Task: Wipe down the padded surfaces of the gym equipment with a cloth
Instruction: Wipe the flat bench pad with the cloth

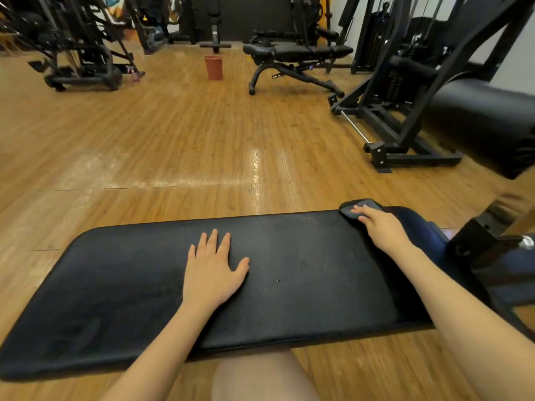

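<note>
Dark grey cloth [357,208], folded small, lying at the far right corner of the black bench pad [289,270], partly over the pad's back edge. Pressed there under the right hand [380,227], fingers bent over the cloth and bearing down on it, thumb at its near side; whether truly gripped or only pressed, hard to tell. Left hand [212,270] flat on the middle of the pad, fingers straight and spread, holding nothing, seemingly bracing the bench.

To do this step well, probably: keep the cloth flat under the palm, not bunched, and draw it in long overlapping strokes from the right corner toward the left end, edge to edge. Shift the left hand out of the way before the cloth reaches it, so the patch under it gets wiped too. Take in the rounded edges and the side of the pad, not only the top.

Pad itself: wide, matt black, rounded corners, dull and faintly dusty or scuffed across the top, one small nick near the middle right, a smeared patch toward the near left corner.

Beyond: wooden floor [173,140], a brown bucket [213,67] well apart, another black bench [295,52] and dark machine frames at the back and right.
</note>
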The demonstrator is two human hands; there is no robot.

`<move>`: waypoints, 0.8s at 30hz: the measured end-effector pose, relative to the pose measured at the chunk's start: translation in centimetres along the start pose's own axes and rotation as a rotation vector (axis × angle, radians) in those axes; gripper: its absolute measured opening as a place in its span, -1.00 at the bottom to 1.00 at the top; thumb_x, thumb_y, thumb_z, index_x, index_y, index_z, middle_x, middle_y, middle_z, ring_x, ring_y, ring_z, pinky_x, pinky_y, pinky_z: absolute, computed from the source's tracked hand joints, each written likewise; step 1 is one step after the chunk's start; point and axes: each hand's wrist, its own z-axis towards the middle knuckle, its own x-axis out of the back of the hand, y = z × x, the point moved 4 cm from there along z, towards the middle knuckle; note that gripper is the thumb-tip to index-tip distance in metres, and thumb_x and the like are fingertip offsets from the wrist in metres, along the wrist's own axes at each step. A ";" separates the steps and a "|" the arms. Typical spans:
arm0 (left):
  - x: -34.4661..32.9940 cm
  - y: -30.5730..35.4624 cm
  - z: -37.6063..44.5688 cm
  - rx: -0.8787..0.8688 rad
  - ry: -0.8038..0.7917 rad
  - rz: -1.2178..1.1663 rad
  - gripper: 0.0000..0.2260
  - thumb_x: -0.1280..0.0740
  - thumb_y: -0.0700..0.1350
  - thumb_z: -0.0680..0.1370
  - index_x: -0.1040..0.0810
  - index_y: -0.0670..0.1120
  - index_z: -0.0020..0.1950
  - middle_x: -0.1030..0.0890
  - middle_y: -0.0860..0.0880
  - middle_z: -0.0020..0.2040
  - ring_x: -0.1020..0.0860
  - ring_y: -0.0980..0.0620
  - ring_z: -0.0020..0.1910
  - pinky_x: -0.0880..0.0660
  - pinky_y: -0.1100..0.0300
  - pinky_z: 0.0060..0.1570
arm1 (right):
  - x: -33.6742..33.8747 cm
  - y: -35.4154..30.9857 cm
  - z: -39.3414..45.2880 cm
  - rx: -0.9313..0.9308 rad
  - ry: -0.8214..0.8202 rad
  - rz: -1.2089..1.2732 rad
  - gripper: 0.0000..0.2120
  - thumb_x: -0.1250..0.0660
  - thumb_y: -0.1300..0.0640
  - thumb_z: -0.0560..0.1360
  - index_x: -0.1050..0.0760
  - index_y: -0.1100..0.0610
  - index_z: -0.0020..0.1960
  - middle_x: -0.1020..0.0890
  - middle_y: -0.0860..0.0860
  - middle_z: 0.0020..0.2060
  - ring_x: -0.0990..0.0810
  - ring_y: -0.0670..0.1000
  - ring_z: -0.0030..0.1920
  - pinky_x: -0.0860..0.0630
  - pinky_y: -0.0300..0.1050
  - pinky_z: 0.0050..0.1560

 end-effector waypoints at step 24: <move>-0.3 -0.3 -0.1 -0.037 0.012 -0.069 -0.53 0.09 0.07 0.65 -0.07 -0.02 0.56 -0.02 -0.07 0.56 0.07 -0.08 0.54 0.08 -0.03 0.48 | -6.4 -18.1 -15.1 0.509 -0.348 -0.330 -0.49 -0.05 -0.06 0.61 -0.02 -0.01 0.52 0.02 -0.06 0.52 0.10 -0.05 0.51 0.09 -0.04 0.47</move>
